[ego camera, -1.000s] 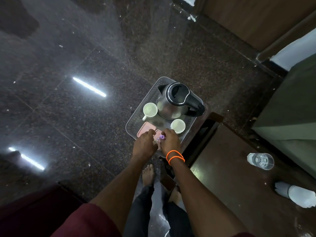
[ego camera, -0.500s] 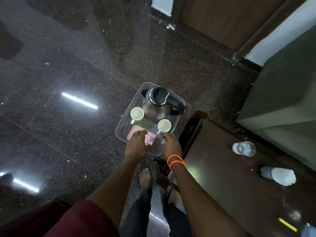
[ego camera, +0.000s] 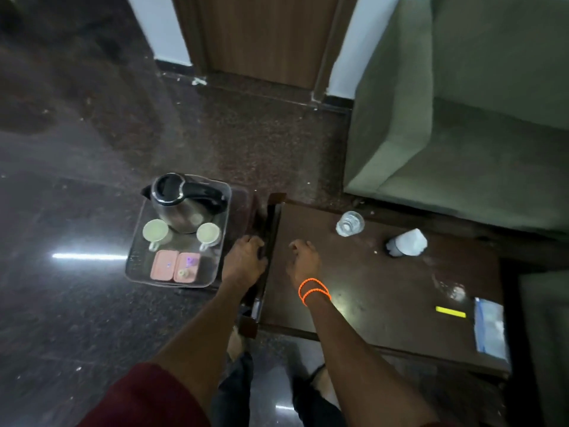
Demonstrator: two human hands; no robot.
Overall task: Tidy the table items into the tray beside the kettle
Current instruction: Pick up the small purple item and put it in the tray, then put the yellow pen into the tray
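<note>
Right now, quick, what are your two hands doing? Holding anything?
Left hand: empty, fingers loosely curled, at the table's left edge.
Right hand: empty, open and loose, over the table.

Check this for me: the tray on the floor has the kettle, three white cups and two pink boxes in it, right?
Not quite. The head view shows two white cups in the tray, not three. The kettle and the two pink boxes are there as you said.

No text, label, brand or number can be read on anything in view.
</note>
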